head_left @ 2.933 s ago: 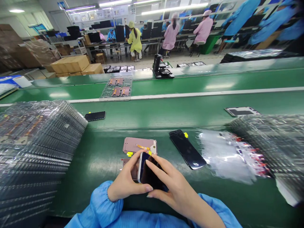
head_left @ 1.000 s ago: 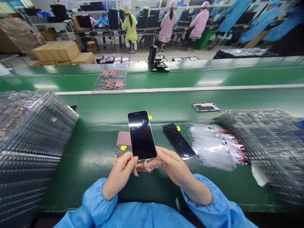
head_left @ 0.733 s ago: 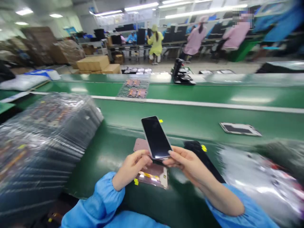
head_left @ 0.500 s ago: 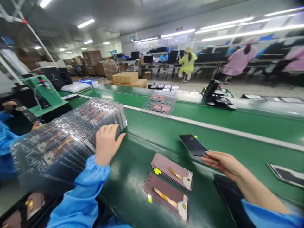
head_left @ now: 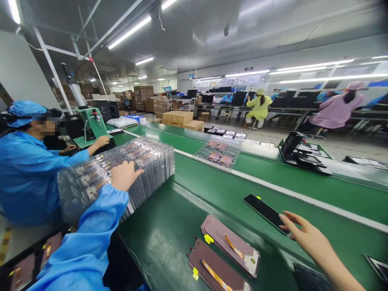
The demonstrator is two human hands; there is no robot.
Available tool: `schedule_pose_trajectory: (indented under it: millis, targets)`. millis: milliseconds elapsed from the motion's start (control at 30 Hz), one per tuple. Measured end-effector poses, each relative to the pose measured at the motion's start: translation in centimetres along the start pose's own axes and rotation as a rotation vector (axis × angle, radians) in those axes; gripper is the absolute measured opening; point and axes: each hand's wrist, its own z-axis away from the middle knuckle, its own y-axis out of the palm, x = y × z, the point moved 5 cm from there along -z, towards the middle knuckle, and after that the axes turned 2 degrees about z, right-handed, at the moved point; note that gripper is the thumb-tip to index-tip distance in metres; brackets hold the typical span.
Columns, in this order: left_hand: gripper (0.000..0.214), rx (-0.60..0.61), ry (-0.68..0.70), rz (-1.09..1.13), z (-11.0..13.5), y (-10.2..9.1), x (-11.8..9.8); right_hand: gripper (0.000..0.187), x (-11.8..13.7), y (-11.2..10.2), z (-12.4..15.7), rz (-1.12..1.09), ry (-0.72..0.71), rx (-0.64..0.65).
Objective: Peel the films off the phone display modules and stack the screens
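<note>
My right hand (head_left: 300, 230) is open at the near end of a black phone screen (head_left: 263, 210) with a small yellow tab. The screen lies on the green belt (head_left: 169, 218), and my fingertips are at its edge. My left hand (head_left: 125, 176) rests on a tall stack of clear plastic trays (head_left: 154, 165), thumb spread out; its other fingers are partly hidden. Brownish screen panels with orange flex cables lie in the trays. Between my arms lie two small piles of similar panels, the farther pile (head_left: 232, 244) and the nearer pile (head_left: 216, 268), with yellow tabs.
A co-worker in blue (head_left: 27, 173) sits at left, one hand beside a green press (head_left: 95, 127). Across the white divider lies a tray of panels (head_left: 220, 153). A black fixture (head_left: 300, 153) stands at far right; another framed screen (head_left: 377, 264) is at the right edge.
The phone screen, earlier held tilted in my right hand, now lies flat on the belt with my fingers loosened. My left hand has shifted leftward over the tray stack. The view has turned left.
</note>
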Motion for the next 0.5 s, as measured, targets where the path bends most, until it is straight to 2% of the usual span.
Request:
schedule_pose_trajectory:
  millis: [100,167,233,367,500]
  targets:
    - [0.038,0.027,0.052,0.014,0.1,0.1,0.4,0.054,1.2,2.0,1.2,-0.125,0.038,0.139]
    - [0.038,0.003,0.05,0.021,-0.2,-0.5,0.8,0.055,2.4,2.7,2.0,-0.164,0.021,0.183]
    - [0.042,-0.066,0.022,0.009,-0.9,-1.7,1.4,0.055,3.6,2.9,2.7,-0.186,-0.01,0.216]
    - [0.052,-0.277,0.004,-0.063,-2.5,-5.0,2.5,0.054,5.9,2.9,4.0,-0.236,-0.046,0.272]
    - [0.034,-0.391,0.204,-0.112,-3.3,-7.6,2.7,0.051,7.8,3.2,4.8,-0.315,-0.016,0.302]
